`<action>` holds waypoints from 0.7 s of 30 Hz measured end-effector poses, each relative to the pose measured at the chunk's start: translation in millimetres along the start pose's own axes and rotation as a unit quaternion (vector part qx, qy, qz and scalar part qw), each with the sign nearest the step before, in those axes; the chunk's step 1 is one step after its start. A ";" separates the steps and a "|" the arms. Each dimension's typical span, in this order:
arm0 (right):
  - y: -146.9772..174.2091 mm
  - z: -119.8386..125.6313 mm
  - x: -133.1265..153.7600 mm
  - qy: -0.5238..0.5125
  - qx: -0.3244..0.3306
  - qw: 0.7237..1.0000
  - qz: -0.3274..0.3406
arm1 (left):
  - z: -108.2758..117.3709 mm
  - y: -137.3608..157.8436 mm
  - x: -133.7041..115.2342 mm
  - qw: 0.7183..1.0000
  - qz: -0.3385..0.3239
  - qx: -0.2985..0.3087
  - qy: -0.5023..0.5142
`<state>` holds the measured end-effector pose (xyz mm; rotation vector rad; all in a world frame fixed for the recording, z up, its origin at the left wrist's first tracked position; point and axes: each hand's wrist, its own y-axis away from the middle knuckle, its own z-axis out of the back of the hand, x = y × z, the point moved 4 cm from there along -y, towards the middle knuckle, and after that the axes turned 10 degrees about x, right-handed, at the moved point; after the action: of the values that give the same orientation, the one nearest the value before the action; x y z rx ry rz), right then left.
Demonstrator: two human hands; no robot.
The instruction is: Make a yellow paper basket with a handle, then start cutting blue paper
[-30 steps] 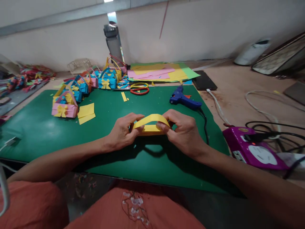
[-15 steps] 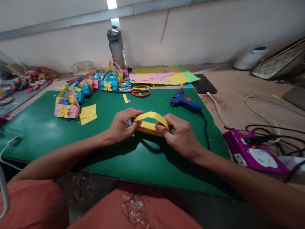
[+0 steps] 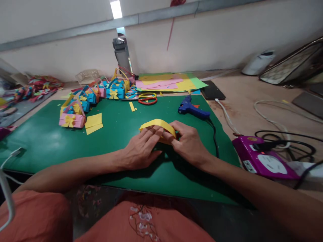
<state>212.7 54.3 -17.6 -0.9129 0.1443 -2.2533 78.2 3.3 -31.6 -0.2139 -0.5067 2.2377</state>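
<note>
A small yellow paper basket (image 3: pixel 156 123) with an arched handle is at the middle of the green mat (image 3: pixel 121 134). At its right end my right hand (image 3: pixel 188 143) is closed, pinching the base of the handle between thumb and fingers. My left hand (image 3: pixel 141 148) lies with outstretched fingers across the basket's near side, the fingertips under the arch and the thumb apart. Most of the basket's body is hidden behind my hands. Beyond them rests a blue glue gun (image 3: pixel 193 109).
Finished paper baskets (image 3: pixel 72 120) stand at the mat's left back, near yellow paper squares (image 3: pixel 94 123). Red-handled scissors (image 3: pixel 147 101), coloured paper sheets (image 3: pixel 166 82) and a dark bottle (image 3: pixel 121 55) are at the back. A phone (image 3: pixel 213 90) and purple power strip (image 3: pixel 263 159) lie right.
My left hand has let go of the basket's left end and moved right, its fingers now flat across the near side. My right hand keeps its hold. The view has shifted slightly.
</note>
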 end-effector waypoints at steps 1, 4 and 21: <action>0.1 0.0 0.0 0.000 0.001 1.000 -0.002 | -4.9 -1.5 2.0 1.000 0.017 0.012 -0.006; 0.5 0.3 0.2 -0.007 0.001 1.000 -0.005 | -14.4 -4.1 5.8 0.998 0.036 0.043 -0.024; -6.3 12.1 0.3 -0.103 0.101 0.987 -0.066 | -25.9 -1.4 10.1 0.992 0.045 0.098 -0.065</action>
<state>216.8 60.6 -6.3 -1.0637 -0.2394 -2.2256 80.6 19.2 -54.4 0.0121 -0.3483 2.3835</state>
